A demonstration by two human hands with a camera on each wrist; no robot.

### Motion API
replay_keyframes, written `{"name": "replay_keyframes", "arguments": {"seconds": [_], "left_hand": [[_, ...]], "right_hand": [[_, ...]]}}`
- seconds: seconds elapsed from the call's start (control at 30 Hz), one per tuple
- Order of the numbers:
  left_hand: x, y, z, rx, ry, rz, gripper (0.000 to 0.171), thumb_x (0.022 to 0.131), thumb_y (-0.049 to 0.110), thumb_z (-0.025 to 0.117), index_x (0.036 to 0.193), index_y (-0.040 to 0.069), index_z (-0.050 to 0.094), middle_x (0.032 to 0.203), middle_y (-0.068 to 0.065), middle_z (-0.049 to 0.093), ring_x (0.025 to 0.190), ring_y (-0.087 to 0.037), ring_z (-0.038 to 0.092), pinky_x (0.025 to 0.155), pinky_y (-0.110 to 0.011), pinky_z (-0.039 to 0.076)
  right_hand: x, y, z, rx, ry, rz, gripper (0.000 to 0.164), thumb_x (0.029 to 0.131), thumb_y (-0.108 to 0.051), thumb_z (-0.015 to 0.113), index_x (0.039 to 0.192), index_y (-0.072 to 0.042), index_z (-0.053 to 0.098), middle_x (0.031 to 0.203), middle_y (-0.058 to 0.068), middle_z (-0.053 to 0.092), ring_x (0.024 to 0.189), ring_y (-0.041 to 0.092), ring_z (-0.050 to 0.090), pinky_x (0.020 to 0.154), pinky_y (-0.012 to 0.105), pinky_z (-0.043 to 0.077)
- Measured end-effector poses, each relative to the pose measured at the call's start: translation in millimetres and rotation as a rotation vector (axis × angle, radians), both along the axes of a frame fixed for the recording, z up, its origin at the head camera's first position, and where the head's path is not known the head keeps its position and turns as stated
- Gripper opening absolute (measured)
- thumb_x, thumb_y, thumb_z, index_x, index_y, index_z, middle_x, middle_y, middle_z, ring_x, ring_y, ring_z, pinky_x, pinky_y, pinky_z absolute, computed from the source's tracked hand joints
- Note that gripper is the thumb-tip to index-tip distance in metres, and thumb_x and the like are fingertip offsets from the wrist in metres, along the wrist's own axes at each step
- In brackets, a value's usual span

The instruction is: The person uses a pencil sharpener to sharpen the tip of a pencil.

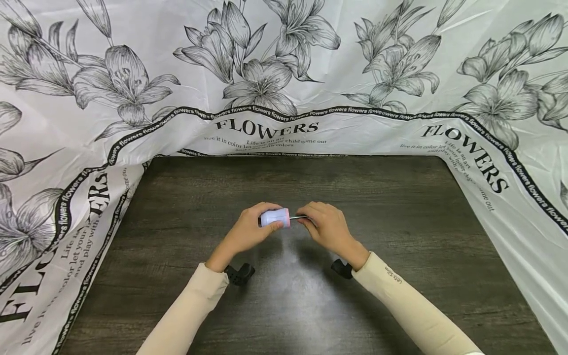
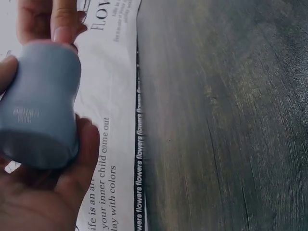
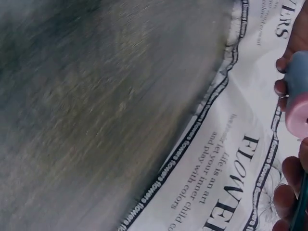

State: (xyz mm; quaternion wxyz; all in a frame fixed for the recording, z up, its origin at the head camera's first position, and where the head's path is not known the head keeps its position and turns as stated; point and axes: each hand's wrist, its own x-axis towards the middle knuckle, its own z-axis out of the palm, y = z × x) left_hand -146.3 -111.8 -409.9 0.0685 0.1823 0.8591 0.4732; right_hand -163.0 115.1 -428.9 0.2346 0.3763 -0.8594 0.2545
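Near the middle of the table, my left hand (image 1: 247,230) grips a waisted lavender-blue cylinder (image 1: 274,217) with a pink end, its fingers and thumb around the sides. Small pale print shows on the cylinder (image 2: 41,91) in the left wrist view. My right hand (image 1: 330,228) pinches a thin, pencil-like stick (image 1: 298,217) that spans the short gap to the pink end. In the right wrist view a teal length of the stick (image 3: 301,207) shows by the fingers, and the pink end (image 3: 297,118) has a small dark hole. The stick's tip is hidden.
The dark wood-grain table (image 1: 377,187) lies below both hands. A white cloth (image 1: 275,135) printed with flowers and lettering rises behind it and along both sides. Black wrist straps (image 1: 240,274) sit at the cream sleeves.
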Motion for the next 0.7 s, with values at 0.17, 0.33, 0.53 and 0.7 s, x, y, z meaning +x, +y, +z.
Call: {"name": "replay_keyframes", "arguments": {"seconds": [0.17,0.33,0.53,0.7], "left_hand": [[-4.3,-5.7,2.7,0.129,-0.191,-0.073,0.040,0.094,0.021,0.062,0.128,0.000,0.056,0.104,-0.018,0.062,0.077,-0.015,0.056,0.065,-0.027,0.048],[-7.0,-9.9,6.1,0.350,-0.539,-0.125,0.041,0.099,0.023,0.051,0.123,-0.011,0.053,0.094,-0.009,0.063,0.075,-0.012,0.059,0.065,-0.024,0.050],[-6.2,-11.7,9.0,0.461,-0.792,-0.143,0.043,0.101,0.035,0.043,0.109,-0.006,0.055,0.072,-0.003,0.066,0.055,-0.007,0.054,0.049,-0.019,0.043],[-5.2,-10.1,8.5,0.493,-0.866,-0.142,0.040,0.100,0.038,0.044,0.104,-0.001,0.053,0.069,-0.003,0.064,0.050,-0.006,0.051,0.047,-0.017,0.042]], "right_hand": [[-1.0,2.2,-2.6,0.045,0.190,0.026,0.013,0.083,-0.015,0.073,0.094,-0.009,0.069,0.085,0.000,0.068,0.066,0.012,0.059,0.055,0.025,0.041],[-0.9,4.3,-4.8,0.118,0.455,0.067,0.014,0.096,-0.017,0.057,0.094,-0.008,0.068,0.083,-0.001,0.067,0.065,0.012,0.059,0.053,0.023,0.037],[-1.3,5.4,-5.4,0.138,0.622,0.097,0.019,0.099,-0.014,0.052,0.095,-0.008,0.070,0.084,0.000,0.068,0.066,0.012,0.058,0.055,0.023,0.041],[-2.6,4.4,-5.5,0.132,0.740,0.080,0.018,0.097,-0.013,0.055,0.094,-0.011,0.073,0.081,-0.003,0.069,0.062,0.010,0.056,0.054,0.022,0.039]]}}
